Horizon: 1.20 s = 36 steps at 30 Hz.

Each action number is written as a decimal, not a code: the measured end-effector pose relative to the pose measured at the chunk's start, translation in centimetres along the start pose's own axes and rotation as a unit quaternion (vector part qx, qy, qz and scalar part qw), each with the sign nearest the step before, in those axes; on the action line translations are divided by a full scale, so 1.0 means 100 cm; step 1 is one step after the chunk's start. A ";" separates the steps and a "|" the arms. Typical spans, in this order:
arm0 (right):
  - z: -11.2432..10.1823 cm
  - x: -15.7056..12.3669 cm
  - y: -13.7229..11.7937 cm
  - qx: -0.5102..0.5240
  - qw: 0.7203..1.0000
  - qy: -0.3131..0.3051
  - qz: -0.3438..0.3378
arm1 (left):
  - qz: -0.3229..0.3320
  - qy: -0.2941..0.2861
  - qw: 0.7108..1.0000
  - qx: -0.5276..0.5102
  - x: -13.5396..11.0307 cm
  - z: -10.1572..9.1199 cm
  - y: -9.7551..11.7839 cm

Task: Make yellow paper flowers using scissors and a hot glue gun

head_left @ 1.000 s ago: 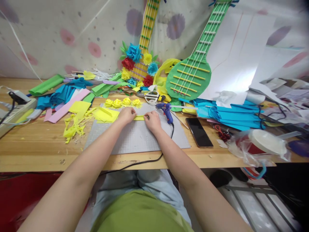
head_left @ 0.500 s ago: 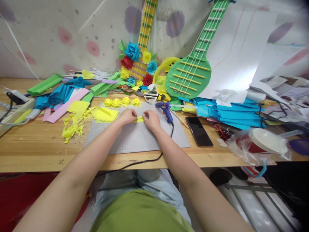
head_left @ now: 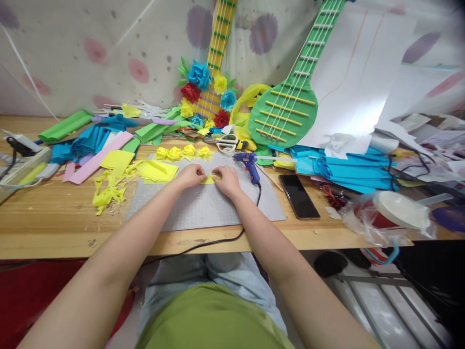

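Observation:
My left hand point(head_left: 191, 175) and my right hand point(head_left: 225, 179) meet over a grey cutting mat point(head_left: 203, 206). Between their pinched fingers is a small strip of yellow paper point(head_left: 208, 180), held low against the mat. A row of finished yellow paper flowers point(head_left: 183, 152) lies just beyond my hands. A blue glue gun point(head_left: 250, 165) rests to the right of my right hand, its black cord running off the table's front edge.
Yellow sheets and scraps point(head_left: 119, 179) lie left of the mat. White scissors point(head_left: 227, 144), a black phone point(head_left: 299, 196), blue paper stacks point(head_left: 341, 167), two paper guitars point(head_left: 286, 109) and a plastic-wrapped container point(head_left: 394, 215) crowd the wooden table point(head_left: 54, 223). A power strip point(head_left: 22, 157) sits far left.
My hands have drawn closer together, and the yellow strip between them looks shorter and more folded. The view has shifted slightly.

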State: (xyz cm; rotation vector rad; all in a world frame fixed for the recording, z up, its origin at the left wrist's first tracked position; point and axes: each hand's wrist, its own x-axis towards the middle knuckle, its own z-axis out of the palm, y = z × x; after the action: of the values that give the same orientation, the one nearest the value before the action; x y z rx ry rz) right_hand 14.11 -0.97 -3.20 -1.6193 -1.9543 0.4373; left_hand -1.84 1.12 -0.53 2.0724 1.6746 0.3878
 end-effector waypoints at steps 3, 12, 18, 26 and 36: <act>0.000 0.001 0.001 0.024 1.000 0.001 -0.011 | 0.041 0.020 0.999 -0.016 -0.003 0.001 -0.002; -0.002 0.000 0.002 0.040 0.996 -0.002 -0.081 | 0.161 0.095 0.982 0.036 -0.011 0.013 -0.014; -0.010 -0.004 0.006 0.042 0.993 -0.047 -0.095 | 0.209 0.141 0.967 0.021 -0.020 0.018 -0.020; -0.010 -0.007 0.006 0.021 0.994 -0.041 -0.102 | 0.197 0.160 0.967 0.027 -0.025 0.021 -0.017; -0.002 -0.004 0.003 0.212 0.975 -0.047 -0.052 | 0.160 0.153 0.974 -0.043 -0.028 0.021 -0.008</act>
State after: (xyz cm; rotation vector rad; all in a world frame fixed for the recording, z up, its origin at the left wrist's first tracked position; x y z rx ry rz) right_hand 14.48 -1.30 -3.28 -1.2385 -1.8440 0.8361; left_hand -2.16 -1.82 -2.61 2.3109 1.4451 0.9085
